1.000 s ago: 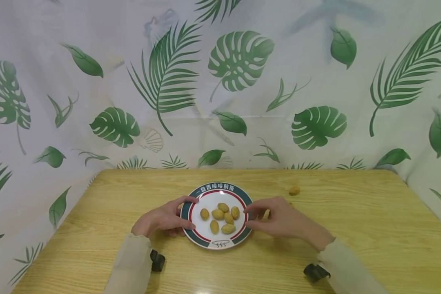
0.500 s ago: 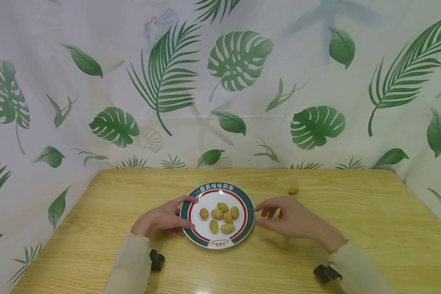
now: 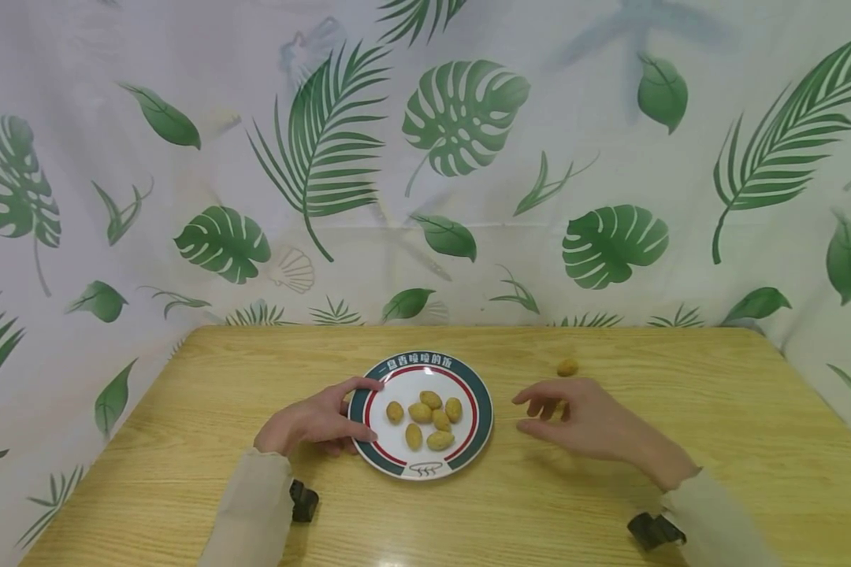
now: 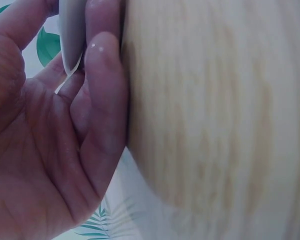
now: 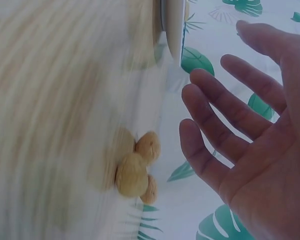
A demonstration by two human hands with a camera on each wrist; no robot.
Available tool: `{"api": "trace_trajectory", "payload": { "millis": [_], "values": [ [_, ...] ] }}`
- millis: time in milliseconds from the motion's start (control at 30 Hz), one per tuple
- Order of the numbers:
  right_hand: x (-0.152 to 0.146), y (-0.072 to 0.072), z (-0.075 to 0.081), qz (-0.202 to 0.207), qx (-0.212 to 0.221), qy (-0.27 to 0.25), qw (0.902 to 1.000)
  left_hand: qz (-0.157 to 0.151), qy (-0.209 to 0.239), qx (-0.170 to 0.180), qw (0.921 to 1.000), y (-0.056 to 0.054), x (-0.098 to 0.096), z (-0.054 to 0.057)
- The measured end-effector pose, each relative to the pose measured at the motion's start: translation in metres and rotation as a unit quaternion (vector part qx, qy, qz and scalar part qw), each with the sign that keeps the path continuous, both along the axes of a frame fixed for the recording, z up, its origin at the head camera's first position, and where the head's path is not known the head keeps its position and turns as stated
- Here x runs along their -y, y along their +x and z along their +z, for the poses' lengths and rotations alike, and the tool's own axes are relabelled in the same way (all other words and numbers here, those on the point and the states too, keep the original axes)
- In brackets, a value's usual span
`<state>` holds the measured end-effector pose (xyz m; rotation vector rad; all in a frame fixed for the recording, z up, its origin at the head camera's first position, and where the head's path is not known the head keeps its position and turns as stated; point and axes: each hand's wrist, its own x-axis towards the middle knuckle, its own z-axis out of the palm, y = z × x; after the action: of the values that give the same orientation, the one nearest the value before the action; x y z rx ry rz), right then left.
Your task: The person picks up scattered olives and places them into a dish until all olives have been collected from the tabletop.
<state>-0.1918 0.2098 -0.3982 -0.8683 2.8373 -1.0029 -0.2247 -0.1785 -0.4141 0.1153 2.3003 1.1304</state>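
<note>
A round white plate [image 3: 482, 417] with a dark green rim and a red ring sits on the table. My left hand [image 3: 312, 423] grips its left edge, thumb and a finger over the rim and other fingers curled beneath. Several small, tan, oval pieces [image 3: 440, 440], walnut-like in look, lie grouped on the plate. Right of the plate, my right hand [image 3: 574, 417] hovers with relaxed, parted fingers and nothing in them. The right wrist view shows three more tan pieces [image 5: 132, 175] on the table near that hand; in the head view one piece [image 3: 567, 368] shows behind it, the others hidden.
The wooden table [image 3: 425, 524] ends at the back against a white curtain [image 3: 496, 189] printed with green leaves. Another fall of this leaf-print cloth hangs along the left side. Each wrist carries a small black camera [image 3: 303, 502].
My right hand has drawn back rightward, from over the plate's right rim to beside it. The left hand, the plate and the pieces on it stay put.
</note>
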Motion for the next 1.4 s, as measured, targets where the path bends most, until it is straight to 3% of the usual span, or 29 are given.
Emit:
{"api": "trace_trajectory", "payload": {
  "millis": [667,967,1200,1400],
  "values": [
    [-0.037,0.007,-0.005,-0.003,-0.042,-0.025,0.9988,0.01,-0.009,-0.002,0.9999,0.0,0.0,-0.003],
    [-0.051,0.009,-0.008,-0.01,-0.042,-0.016,0.9989,-0.001,-0.007,0.003,1.0,-0.001,0.002,-0.002],
    [-0.063,0.011,-0.011,-0.031,-0.034,-0.007,0.9989,0.008,-0.002,0.003,1.0,-0.001,0.002,-0.002],
    [-0.07,0.013,-0.014,-0.038,-0.036,-0.007,0.9986,-0.009,0.008,-0.002,0.9999,-0.002,0.003,-0.002]
  ]
}}
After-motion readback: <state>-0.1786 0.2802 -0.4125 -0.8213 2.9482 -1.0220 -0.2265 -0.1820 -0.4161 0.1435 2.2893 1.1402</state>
